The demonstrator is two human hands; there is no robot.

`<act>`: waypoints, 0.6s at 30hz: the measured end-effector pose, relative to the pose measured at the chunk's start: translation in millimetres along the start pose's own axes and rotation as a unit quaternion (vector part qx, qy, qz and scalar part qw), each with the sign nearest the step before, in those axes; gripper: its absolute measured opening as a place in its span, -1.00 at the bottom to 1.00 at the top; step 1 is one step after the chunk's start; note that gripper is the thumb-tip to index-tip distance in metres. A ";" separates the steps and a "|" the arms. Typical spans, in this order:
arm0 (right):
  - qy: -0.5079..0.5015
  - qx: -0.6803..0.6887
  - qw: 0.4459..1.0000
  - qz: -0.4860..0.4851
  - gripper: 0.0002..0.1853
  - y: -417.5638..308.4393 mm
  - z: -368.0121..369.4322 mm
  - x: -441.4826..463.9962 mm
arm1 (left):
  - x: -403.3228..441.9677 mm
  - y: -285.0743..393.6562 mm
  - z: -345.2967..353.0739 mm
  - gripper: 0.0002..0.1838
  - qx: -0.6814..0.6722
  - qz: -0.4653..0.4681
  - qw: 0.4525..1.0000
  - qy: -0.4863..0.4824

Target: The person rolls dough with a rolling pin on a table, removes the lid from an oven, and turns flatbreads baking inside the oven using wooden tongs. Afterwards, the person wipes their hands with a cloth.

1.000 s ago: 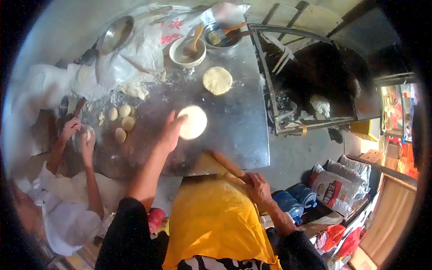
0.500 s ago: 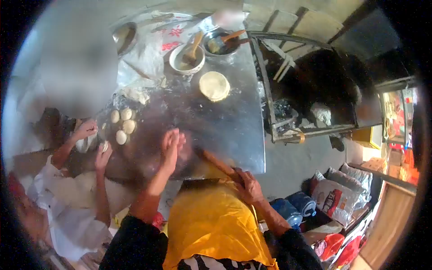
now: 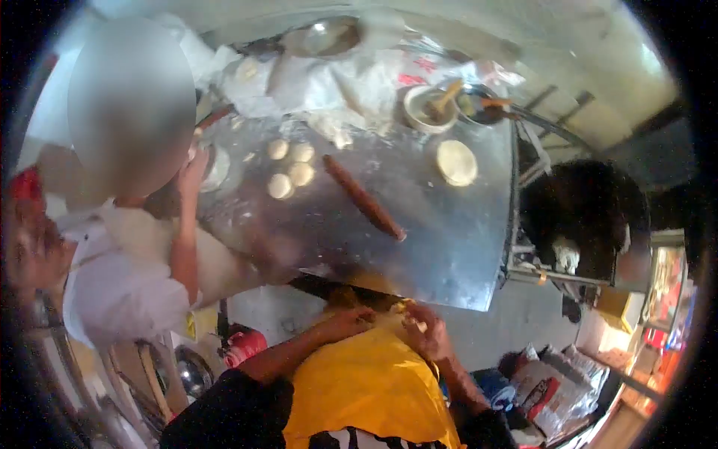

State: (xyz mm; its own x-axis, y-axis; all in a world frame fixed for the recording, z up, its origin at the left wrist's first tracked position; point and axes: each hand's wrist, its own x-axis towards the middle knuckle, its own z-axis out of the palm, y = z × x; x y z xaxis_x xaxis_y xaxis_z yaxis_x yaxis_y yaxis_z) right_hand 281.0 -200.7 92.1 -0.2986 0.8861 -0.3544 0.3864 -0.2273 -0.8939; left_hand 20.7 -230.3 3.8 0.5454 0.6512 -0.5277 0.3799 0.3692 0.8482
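Observation:
At the table's near edge, both my hands are at the top of the yellow apron [image 3: 359, 389]. My left hand [image 3: 348, 323] is closed against the cloth, its fingers bunched on it. With fingers curled, my right hand [image 3: 426, 331] pinches the apron's upper edge. A brown wooden rolling pin [image 3: 364, 198] lies slanted on the metal table [image 3: 449, 247], beyond my hands and touched by neither. Left of the pin sit several pale dough balls [image 3: 301, 173]. Flat round dough [image 3: 456, 163] lies at the right.
Behind the dough stand a white bowl with a brush [image 3: 430, 110] and a dark bowl [image 3: 482, 105]. At left, a co-worker's hand [image 3: 194, 166] is near a pale round container [image 3: 217, 168]. A dark metal-framed pit [image 3: 591, 217] adjoins the table's right side.
My right hand has let go of the rolling pin, which now lies farther onto the table. Both hands have come back to the apron. The view has turned left.

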 end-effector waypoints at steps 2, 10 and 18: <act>-0.063 0.160 0.983 0.070 -0.58 50.1 32.6 -27.4 | -19.7 33.5 -17.9 -0.44 0.045 -0.088 0.994 -0.037; -0.083 0.047 0.959 0.269 -0.61 152.0 67.6 -48.6 | -83.6 38.3 -40.5 -0.36 -0.113 0.018 0.980 -0.163; -0.068 -0.066 0.937 0.336 -0.62 203.0 52.7 -50.1 | -74.6 41.2 -28.7 -0.39 -0.015 0.138 0.980 -0.139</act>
State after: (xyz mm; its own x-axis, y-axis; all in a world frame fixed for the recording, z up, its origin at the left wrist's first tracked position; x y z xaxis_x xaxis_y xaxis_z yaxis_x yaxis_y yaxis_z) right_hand 328.4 -312.6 -86.1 -0.0546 0.4997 -0.8645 0.6294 -0.6549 -0.4183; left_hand -25.7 -244.6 79.5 0.8083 0.5252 -0.2659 0.1686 0.2261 0.9594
